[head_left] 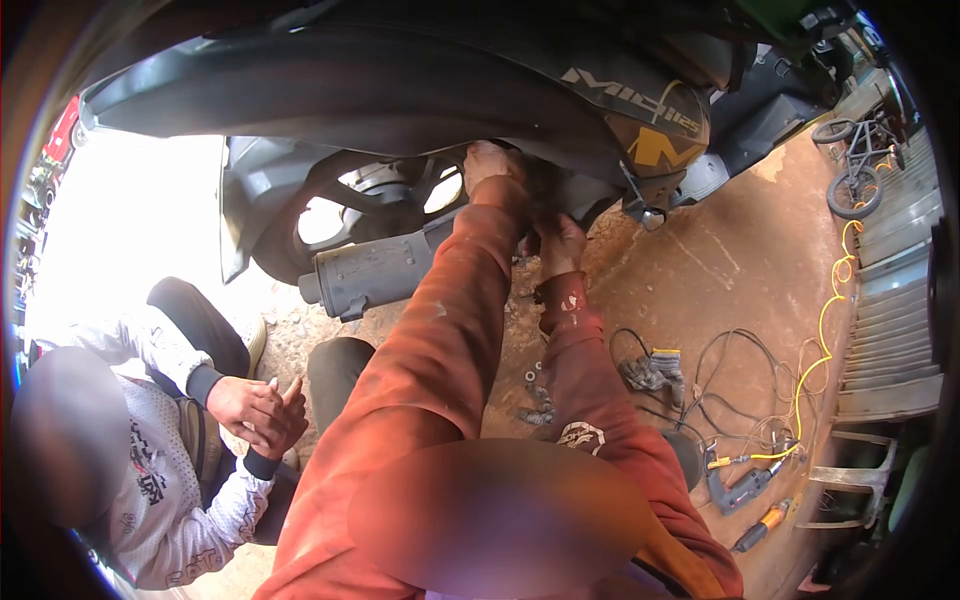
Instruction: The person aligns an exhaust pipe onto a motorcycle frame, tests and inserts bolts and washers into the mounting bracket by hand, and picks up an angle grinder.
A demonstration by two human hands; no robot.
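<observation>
A black scooter (400, 75) with dark bodywork fills the top of the view. My left hand (490, 165) reaches in under its side panel, beside the spoked rear wheel (375, 190); its fingers are mostly hidden in shadow. Just below and to the right, my right hand (562, 245) is at the scooter's dark underside with its fingers curled. What lies in them is hidden. The exhaust muffler (370, 272) sits to the left of my left forearm, below the wheel.
Another person (170, 450) in a white patterned top sits at left, hands together. Nuts or washers (532, 372) lie on the ground (740, 250). At right are a work glove (655, 372), tangled cables, a drill (745, 490), an orange-grey power tool (765, 525) and a small bicycle (855, 165).
</observation>
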